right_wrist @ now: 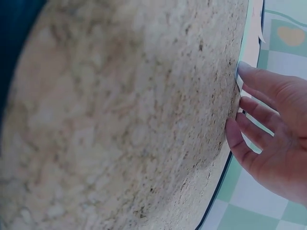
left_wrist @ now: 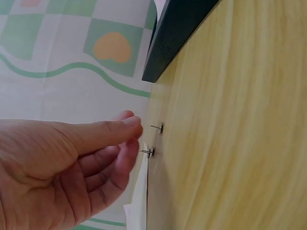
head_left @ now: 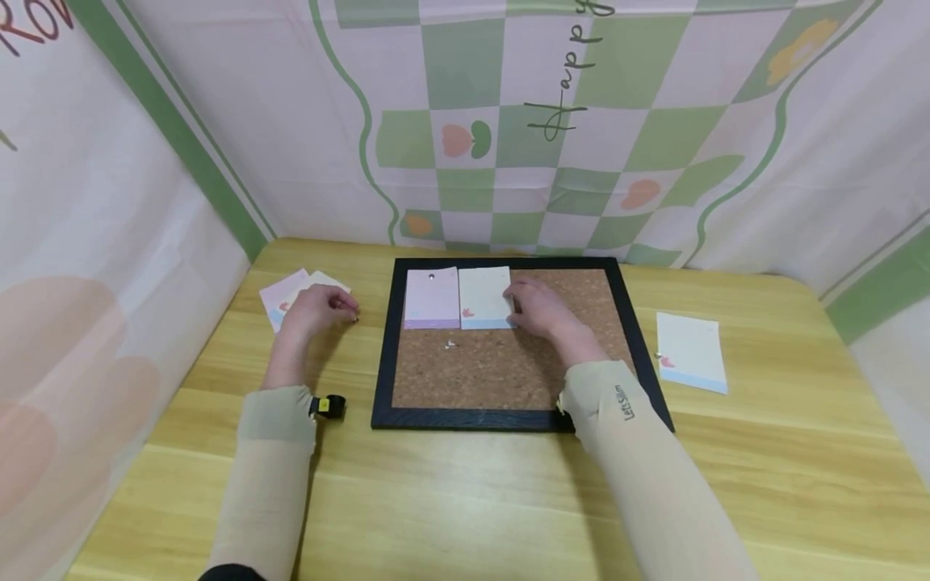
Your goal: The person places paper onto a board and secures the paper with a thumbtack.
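My left hand point(head_left: 314, 311) hovers at the left of the table, thumb and fingers bent toward each other. Just past its fingertips, two metal thumbtacks point(left_wrist: 157, 127) rest on the wood, points up. My right hand point(head_left: 541, 309) rests at the right edge of a cream note card point(head_left: 485, 298) on the framed corkboard point(head_left: 479, 379). In the right wrist view its thumb touches the card's edge, while the other fingertips spread over the cork. A lilac note card point(head_left: 432, 300) lies directly left of the cream one, with a tack point(head_left: 432, 277) near its top.
Small loose tacks point(head_left: 450, 344) lie on the cork below the cards. Overlapping note cards point(head_left: 279, 292) are partly hidden behind my left hand. Right of the board lies another cream card point(head_left: 692, 347), a tack point(head_left: 658, 355) at its left edge. A printed curtain point(head_left: 305, 121) hangs behind the table.
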A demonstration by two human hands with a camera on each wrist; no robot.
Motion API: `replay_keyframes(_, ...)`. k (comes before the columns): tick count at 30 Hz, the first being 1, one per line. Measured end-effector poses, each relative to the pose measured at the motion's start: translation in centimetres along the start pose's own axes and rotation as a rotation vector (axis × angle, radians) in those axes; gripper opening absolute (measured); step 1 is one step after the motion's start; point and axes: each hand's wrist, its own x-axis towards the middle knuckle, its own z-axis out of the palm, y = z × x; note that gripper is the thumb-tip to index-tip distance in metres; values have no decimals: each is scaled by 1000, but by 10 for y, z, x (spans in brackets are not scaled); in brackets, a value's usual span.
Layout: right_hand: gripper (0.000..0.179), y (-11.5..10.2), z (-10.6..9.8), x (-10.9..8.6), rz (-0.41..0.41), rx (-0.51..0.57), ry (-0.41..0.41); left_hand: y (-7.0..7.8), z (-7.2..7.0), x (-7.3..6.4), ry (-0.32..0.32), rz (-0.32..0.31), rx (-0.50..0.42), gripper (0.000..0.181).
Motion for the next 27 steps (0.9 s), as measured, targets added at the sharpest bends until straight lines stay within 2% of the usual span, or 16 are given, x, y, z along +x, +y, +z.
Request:
replay_keyframes(5,43,0,0,-1,-13,-3,12,3,0,0,1,-24,46,17)
replay_keyframes(13,43,1,2,-4,-31,-4,23,2,5,2,14,-1,124,16)
replay_keyframes(27,43,1,2,-4,-19,-2,16,4,9,4,42,26,193,15)
